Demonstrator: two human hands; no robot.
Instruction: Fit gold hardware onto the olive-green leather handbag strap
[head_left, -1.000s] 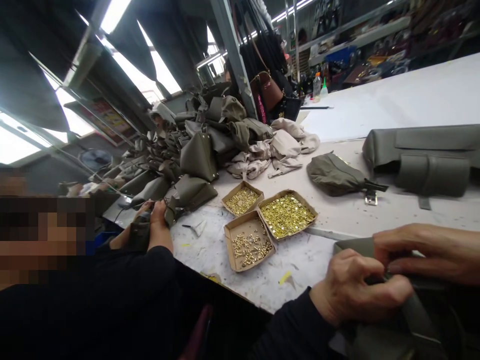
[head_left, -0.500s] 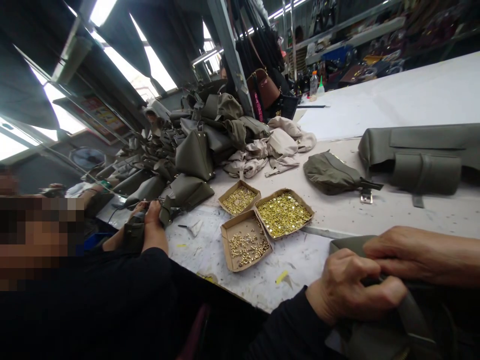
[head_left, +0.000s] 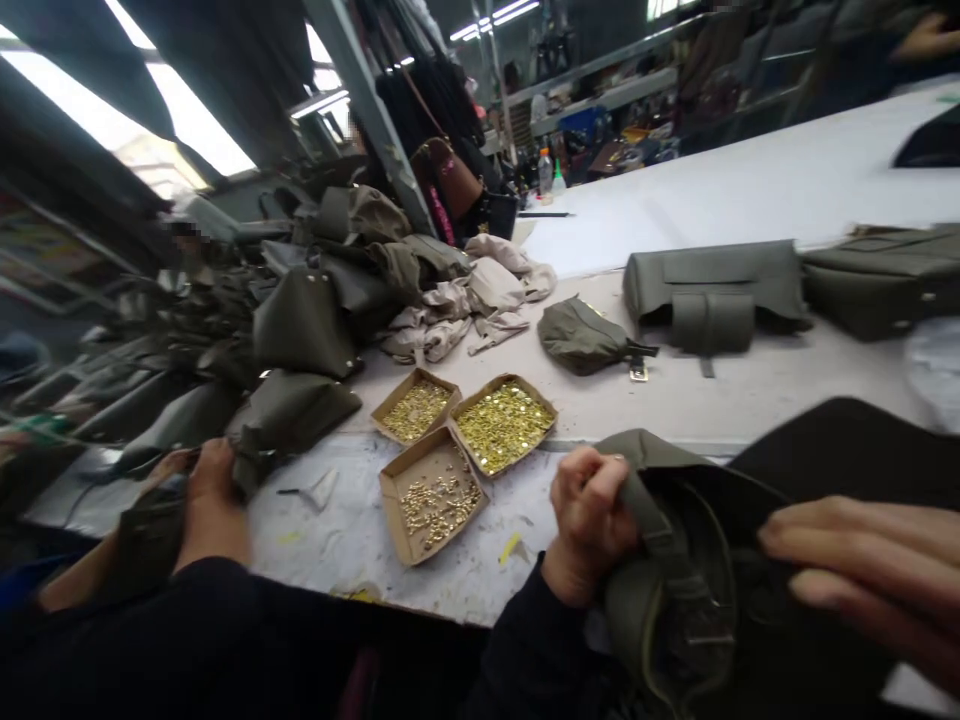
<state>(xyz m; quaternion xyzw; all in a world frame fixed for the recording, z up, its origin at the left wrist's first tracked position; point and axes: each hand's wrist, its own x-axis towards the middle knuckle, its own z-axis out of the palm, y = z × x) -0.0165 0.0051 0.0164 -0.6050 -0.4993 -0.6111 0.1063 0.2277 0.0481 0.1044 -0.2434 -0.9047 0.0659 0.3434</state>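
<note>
Three cardboard trays [head_left: 401, 495] of shiny gold metal bits [head_left: 504, 425] sit touching on the counter [head_left: 330, 535], left of a smooth, floppy grey-green bag [head_left: 686, 570], held in the left hand's [head_left: 592, 515] closed grip, the right hand's [head_left: 877, 575] grip slightly parted, fingers straight.

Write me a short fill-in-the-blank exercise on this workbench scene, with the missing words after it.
Gold pieces lie in ____ cardboard trays.
The person's ____ hand grips a bag, while the other hand is open.
The taller bottle at the back has an ____ cap.
In the picture, the small pouch lies to the ____ of the beige cloth.
Missing words: three; left; orange; right.
</note>
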